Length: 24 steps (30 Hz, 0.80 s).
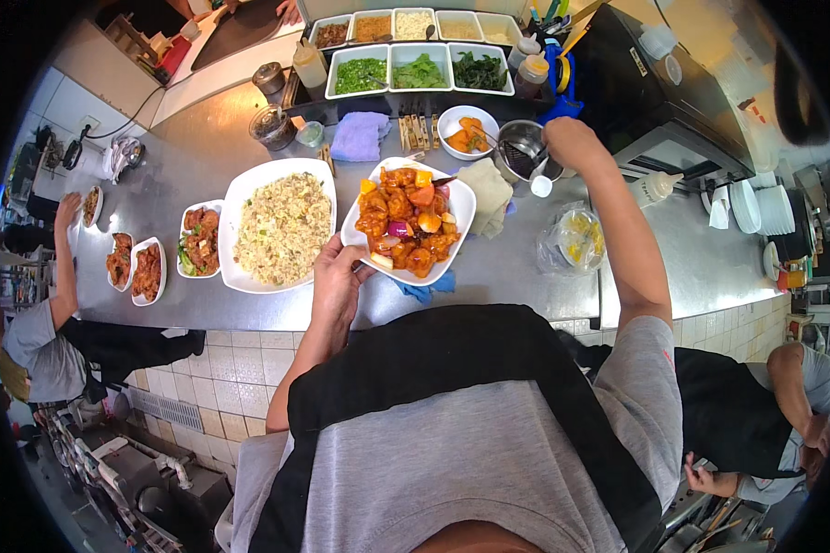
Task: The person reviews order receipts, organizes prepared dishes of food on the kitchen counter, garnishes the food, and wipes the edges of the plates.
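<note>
My left hand [342,273] grips the lower left rim of a white square plate [465,211] of glazed fried pieces with peppers and onion. Beside it lies a larger white dish of fried rice [277,228]. My right hand [573,144] is over the right rim of a steel pot [513,133] that holds utensils, among them a white spoon [541,185]. Its fingers are closed around something I cannot make out, perhaps a utensil handle. Just left of the pot stands a white bowl of orange pieces [467,133]. A folded beige cloth [485,197] lies behind the plate's right side.
White containers of chopped greens [361,70] and toppings line the back. Squeeze bottles [309,66], a purple cloth [360,136] and a plastic-wrapped bowl [573,238] stand about. Small dishes of fried food [149,271] are at left. Co-workers [45,345] are at both sides.
</note>
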{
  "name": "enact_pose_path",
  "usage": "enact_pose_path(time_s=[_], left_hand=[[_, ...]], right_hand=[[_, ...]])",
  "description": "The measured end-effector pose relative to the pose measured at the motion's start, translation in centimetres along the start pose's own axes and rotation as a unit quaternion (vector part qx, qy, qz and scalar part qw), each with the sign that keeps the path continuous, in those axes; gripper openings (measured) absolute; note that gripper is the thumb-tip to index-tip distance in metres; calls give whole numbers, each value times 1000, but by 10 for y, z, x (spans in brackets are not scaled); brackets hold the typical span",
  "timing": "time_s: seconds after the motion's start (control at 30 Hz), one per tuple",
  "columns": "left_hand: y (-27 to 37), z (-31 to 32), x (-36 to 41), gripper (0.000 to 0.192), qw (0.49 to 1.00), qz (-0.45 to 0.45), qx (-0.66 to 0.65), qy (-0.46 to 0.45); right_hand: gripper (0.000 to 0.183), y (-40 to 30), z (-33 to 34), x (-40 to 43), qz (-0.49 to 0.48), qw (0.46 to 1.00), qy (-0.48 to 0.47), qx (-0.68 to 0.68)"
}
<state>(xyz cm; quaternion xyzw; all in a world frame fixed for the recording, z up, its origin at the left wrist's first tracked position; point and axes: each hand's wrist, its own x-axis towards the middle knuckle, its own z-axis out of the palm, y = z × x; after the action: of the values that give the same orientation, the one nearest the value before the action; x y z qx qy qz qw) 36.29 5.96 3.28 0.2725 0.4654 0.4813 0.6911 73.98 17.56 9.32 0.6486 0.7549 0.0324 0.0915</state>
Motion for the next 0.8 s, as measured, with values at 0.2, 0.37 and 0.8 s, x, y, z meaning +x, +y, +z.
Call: enact_pose_path(time_s=[0.2,0.37,0.8], left_hand=[[-2,5,0,31,1000,-4,3,-9],[4,6,3,31,1000,-10,4,-23],[5,15,8,23,995,-12,96,-34]], right_hand=[[15,-7,-53,-44,7,995,75,-72],[18,20,-13,-89,82,996,35,-15],[36,-136,-62,-111,-207,939,201,188]])
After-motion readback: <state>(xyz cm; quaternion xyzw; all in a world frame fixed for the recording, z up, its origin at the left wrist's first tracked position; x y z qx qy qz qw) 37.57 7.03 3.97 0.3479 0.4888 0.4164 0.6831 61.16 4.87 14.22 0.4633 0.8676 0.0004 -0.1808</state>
